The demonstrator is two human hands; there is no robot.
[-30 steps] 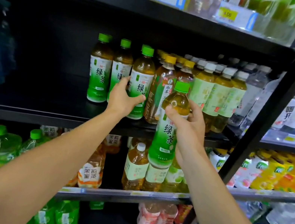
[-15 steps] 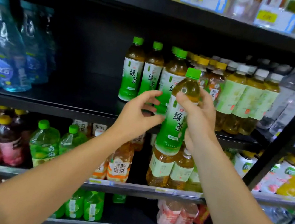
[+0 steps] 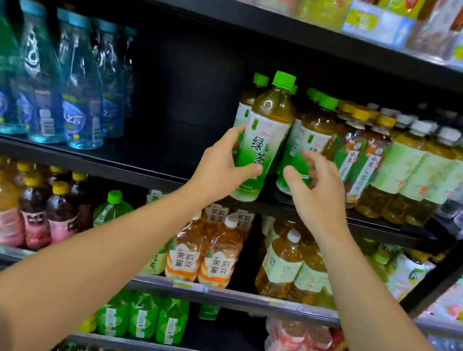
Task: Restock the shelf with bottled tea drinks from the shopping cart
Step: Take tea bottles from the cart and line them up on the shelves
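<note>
Green tea bottle (image 3: 261,140) going onto shelf (image 3: 145,165).
L hand (image 3: 221,167) gripped it; R hand (image 3: 318,190) hovered loose, empty. Best: slide in upright, label fwd, w/ matching row.

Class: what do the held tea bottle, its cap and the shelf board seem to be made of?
Tea bottle: clear plastic, probably; amber drink shows through, glossy printed label.
Cap: opaque green plastic, apparently.
Shelf board: black, matte; likely painted metal, though the picture cannot settle it.

The tea bottle (image 3: 261,137) has amber liquid, a green cap and a white-to-green label; the shelf (image 3: 132,168) is black.
</note>
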